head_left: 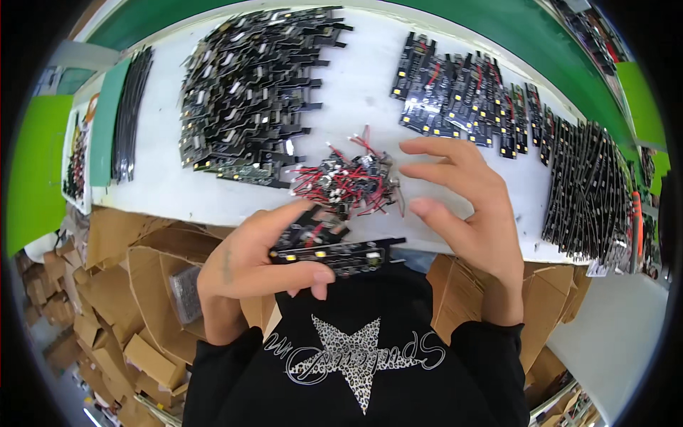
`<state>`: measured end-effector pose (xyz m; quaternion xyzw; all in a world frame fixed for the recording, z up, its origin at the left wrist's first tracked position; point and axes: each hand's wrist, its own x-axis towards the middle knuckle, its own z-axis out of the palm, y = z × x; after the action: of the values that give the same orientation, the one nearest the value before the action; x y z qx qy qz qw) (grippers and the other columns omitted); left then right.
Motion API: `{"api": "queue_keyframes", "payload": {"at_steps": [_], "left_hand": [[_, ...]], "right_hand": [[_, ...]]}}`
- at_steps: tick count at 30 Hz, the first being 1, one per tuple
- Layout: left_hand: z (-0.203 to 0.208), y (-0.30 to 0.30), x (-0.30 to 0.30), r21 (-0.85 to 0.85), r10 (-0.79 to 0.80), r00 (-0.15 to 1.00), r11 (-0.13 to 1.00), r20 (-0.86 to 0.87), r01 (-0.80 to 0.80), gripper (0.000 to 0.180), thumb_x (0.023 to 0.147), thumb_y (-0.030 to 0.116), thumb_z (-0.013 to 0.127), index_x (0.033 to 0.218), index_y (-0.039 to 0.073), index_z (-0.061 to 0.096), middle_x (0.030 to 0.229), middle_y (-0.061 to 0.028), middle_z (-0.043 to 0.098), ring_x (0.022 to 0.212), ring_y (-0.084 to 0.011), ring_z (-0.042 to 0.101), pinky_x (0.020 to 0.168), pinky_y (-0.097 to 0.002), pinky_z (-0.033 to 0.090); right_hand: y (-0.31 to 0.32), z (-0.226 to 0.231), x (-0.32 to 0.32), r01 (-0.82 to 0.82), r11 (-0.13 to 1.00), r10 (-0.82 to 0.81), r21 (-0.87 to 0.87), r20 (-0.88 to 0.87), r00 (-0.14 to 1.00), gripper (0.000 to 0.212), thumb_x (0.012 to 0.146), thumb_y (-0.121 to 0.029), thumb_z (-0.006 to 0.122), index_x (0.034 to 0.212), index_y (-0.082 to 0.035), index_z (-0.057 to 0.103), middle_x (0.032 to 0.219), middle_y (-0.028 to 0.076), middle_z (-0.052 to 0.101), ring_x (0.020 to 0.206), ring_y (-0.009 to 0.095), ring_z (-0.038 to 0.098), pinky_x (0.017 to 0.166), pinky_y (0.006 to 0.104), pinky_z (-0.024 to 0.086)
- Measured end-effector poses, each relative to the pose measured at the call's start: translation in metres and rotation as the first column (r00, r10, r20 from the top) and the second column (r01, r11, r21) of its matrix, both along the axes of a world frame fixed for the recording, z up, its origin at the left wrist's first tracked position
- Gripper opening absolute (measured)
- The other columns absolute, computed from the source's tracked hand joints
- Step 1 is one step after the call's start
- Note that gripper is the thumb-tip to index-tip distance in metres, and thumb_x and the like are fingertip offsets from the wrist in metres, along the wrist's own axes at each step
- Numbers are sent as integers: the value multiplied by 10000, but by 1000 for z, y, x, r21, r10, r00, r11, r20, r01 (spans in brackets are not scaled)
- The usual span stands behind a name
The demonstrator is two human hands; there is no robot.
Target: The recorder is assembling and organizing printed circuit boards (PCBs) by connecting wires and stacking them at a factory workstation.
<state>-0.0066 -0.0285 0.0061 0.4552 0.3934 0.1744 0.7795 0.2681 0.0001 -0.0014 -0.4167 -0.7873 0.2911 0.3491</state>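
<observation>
A white worktop (356, 92) with a green border carries heaps of black circuit boards (245, 92) and a tangle of red-wired connectors (348, 181). The left hand (260, 267) has its grip clamped on a narrow black board strip (338, 254) at the worktop's near edge; the right hand (462, 206) hovers, fingers apart. Cardboard boxes (121, 306) crowd the floor.

Both forearms come up from the lower edge in black sleeves. The left hand (260, 260) is held palm toward the body, its fingers curled to the right and its thumb laid along the underside, pinching something flat between them. The right hand (466, 206) hangs higher and apart from it, open and holding nothing, palm turned left, fingers spread and slightly bent, thumb pointing toward the left hand.
</observation>
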Motion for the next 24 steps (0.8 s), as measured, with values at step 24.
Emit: {"api": "queue_keyframes", "payload": {"at_steps": [24], "left_hand": [[-14,26,30,439,-472,872,761,-129,477,391,825,311,741,960,-10,562,630,-174,568,544,-351,556,503,-393,414]], "right_hand": [[-5,-3,-10,-468,660,308,-588,-357,882,118,716,-54,707,699,-10,599,622,54,550,534,153,514,479,288,357]]}}
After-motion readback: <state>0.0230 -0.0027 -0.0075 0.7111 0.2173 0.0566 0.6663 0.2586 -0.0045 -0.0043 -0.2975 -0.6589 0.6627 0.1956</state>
